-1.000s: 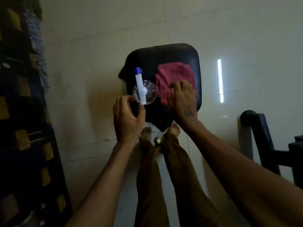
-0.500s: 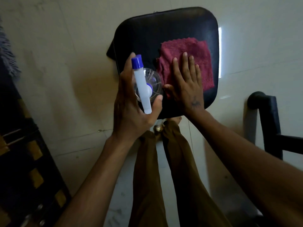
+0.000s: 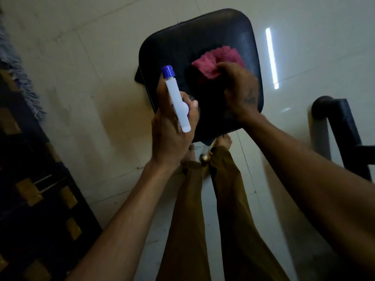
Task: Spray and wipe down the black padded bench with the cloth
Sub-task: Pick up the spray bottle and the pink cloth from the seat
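Now, nearest first:
Legs and feet: brown trousers [image 3: 205,220] and bare feet are seen on the pale tiled floor [image 3: 85,47], toes at the near edge of the bench.
Left hand [image 3: 174,128]: closed round the spray bottle [image 3: 176,98], which is carried clear of the seat; half a second ago the clear bottle body could be seen between the fingers, whereas now only the white sprayer head with its blue nozzle is shown, the body being hidden by the palm.
Right hand [image 3: 239,88]: curled into a pinch on the near edge of the cloth [image 3: 217,61]; shortly before, the same hand was laid flat with straight fingers on the spread cloth.
Cloth: red, now bunched and partly lifted, lying toward the right of the seat's middle.
Black padded bench [image 3: 194,37]: freed of the bottle, so that its left half is exposed; no wet film can be made out in the dim light.
Stage, as judged: both tools have been taken up and the seat cleared; spraying is probably next, wiping after.
Surroundings: a dark chair frame [image 3: 345,126] stands to the right, a patterned rug [image 3: 30,179] to the left.
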